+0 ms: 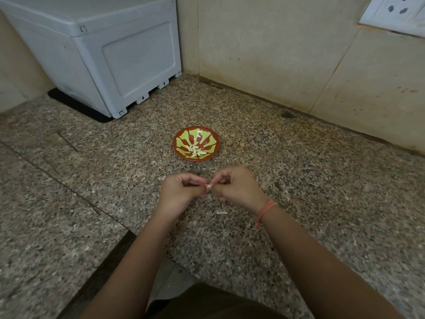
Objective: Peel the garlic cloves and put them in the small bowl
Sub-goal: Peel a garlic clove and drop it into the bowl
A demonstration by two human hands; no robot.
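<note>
I have a garlic clove (pixel 209 186) pinched between the fingertips of both hands, just above the speckled granite counter (pixel 80 185). My left hand (pixel 181 189) is curled, thumb and forefinger gripping the clove's left end; my right hand (pixel 236 187) is curled the same way, nipping the other end, so the two hands meet at the clove. It is too small for me to tell how much skin is on it. A pinkish thread band (pixel 266 210) sits on my right wrist. Beyond my hands, a little apart from them, stands the small bowl (pixel 184 139), red with a yellow-green pattern, with a heap of peeled cloves (pixel 196 151) in its middle. A pale scrap of garlic skin (pixel 221 212) lies on the counter near my right wrist. A grey plastic appliance (pixel 103 54) stands in the far left corner, and a white wall socket (pixel 395 12) shows at the upper right
</note>
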